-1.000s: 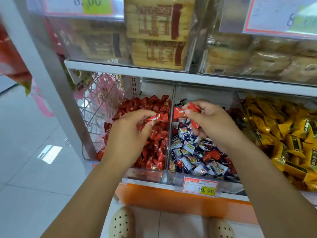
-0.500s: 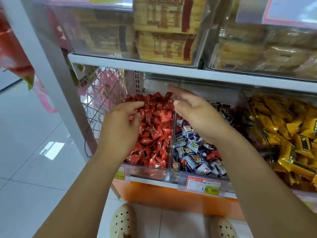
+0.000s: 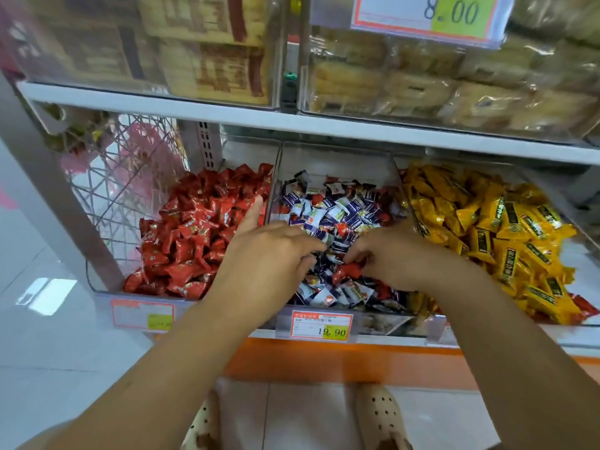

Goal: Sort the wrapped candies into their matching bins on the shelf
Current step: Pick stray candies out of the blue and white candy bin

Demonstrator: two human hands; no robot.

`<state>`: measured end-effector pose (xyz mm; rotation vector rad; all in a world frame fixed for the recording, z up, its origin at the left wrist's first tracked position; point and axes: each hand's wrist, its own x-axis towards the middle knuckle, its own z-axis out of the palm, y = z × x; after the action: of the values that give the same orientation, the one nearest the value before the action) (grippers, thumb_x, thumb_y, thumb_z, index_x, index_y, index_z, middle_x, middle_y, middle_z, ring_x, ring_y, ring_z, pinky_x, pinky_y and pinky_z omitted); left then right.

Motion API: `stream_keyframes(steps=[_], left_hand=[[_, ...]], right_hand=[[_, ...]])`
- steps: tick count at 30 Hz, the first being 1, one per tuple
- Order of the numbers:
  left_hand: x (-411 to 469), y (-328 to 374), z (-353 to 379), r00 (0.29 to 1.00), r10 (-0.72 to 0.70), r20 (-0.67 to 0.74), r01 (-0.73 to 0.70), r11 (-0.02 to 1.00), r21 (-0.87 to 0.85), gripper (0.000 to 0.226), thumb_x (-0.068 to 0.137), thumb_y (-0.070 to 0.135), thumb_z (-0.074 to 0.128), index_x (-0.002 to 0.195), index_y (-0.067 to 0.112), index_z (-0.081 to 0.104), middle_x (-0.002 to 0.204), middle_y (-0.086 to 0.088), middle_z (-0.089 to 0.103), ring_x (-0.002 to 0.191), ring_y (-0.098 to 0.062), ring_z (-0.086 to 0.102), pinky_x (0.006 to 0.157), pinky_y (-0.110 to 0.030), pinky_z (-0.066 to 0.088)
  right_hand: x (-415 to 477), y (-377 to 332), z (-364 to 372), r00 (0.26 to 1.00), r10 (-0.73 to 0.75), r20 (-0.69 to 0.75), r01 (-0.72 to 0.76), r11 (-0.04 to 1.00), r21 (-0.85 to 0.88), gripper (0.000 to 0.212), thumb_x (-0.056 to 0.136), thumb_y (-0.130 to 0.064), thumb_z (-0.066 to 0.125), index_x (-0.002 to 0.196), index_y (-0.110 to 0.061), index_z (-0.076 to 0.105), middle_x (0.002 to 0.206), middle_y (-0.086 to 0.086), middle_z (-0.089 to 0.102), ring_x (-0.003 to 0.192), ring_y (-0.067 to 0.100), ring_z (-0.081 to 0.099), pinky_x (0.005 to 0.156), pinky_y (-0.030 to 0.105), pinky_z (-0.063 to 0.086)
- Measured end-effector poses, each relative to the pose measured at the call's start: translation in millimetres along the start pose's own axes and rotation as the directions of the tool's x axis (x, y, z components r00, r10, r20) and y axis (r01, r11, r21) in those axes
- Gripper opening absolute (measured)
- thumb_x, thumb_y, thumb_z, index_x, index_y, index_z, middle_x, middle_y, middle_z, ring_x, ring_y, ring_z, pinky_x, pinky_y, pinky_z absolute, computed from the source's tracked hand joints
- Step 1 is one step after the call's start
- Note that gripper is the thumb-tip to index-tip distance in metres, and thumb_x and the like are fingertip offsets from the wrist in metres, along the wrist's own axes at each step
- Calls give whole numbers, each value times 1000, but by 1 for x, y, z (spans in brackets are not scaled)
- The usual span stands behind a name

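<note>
Three clear bins stand side by side on the lower shelf. The left bin holds red candies. The middle bin holds blue-and-white candies with a few red ones mixed in. The right bin holds yellow candies. Both hands are down in the middle bin. My left hand lies over the pile with its thumb up against the divider and its fingers reaching right among the wrappers. My right hand curls its fingertips onto a stray red candy near the bin's front.
A price tag reading 19.90 hangs on the middle bin's front. The upper shelf sits low over the bins and carries clear boxes of biscuits. A wire rack stands left of the red bin. My shoes are on the tiled floor.
Both hands let go of red candies over the left bin, then moved right and down into the middle bin. The view has shifted right and closer.
</note>
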<state>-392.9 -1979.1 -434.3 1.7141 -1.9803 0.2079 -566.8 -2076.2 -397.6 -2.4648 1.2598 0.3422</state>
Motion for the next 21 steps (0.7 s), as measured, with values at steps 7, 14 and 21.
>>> stream_keyframes(steps=[7,14,21], left_hand=[[8,-7,6,994,24,110,-18,998,-55,28,72,20,82,98,28,75,90,8,74,88,-13,67,115,-38,22],[10,-9,3,991,15,135,-3,996,-87,27,74,24,80,100,28,75,89,9,73,89,-14,66,112,-35,21],[14,-6,7,998,13,67,-8,997,-73,40,76,44,73,113,29,69,91,9,74,89,-17,67,105,-21,13]], right_hand=[[21,5,21,997,-79,12,80,997,-23,43,89,-7,61,122,-35,63,130,-3,53,110,20,55,75,21,37],[26,7,24,980,-161,-117,170,983,74,13,88,-16,67,97,-22,75,72,-24,44,73,0,52,57,8,30],[8,1,5,965,-108,-239,211,863,458,9,87,-18,69,83,-26,70,81,-9,62,58,3,60,46,16,48]])
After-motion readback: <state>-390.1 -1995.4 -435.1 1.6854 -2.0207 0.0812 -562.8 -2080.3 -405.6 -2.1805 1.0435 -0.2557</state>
